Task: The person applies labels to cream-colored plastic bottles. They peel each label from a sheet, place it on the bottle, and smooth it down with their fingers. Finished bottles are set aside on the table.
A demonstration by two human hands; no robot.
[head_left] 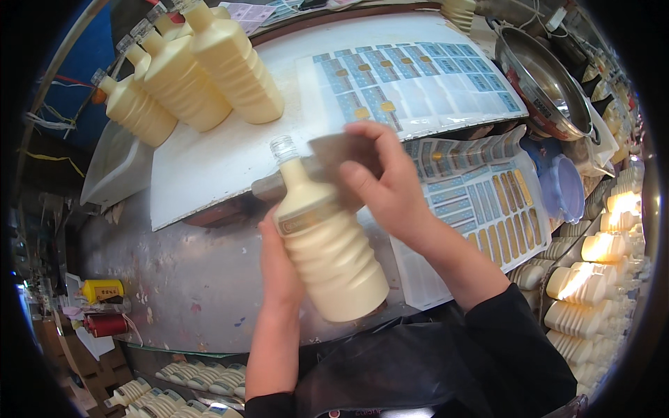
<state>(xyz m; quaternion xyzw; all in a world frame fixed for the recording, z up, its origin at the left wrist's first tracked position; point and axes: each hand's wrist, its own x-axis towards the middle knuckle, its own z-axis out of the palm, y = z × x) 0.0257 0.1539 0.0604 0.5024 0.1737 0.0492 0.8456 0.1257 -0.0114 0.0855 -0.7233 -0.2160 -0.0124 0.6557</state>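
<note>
A cream-coloured ribbed bottle with a clear threaded neck leans to the upper left in front of me. A narrow dark label band crosses its shoulder. My left hand wraps round the bottle's left side, its fingers mostly hidden behind it. Beside the bottle's shoulder, my right hand grips a flat grey-brown piece between thumb and fingers. Motion smears that piece, so its exact kind is unclear. Whether it touches the bottle I cannot tell.
Several similar bottles stand on the white board at upper left. A sticker sheet lies on it; another sheet hangs below at right. A metal pan sits far right, near rows of bottles. Thread spools are left.
</note>
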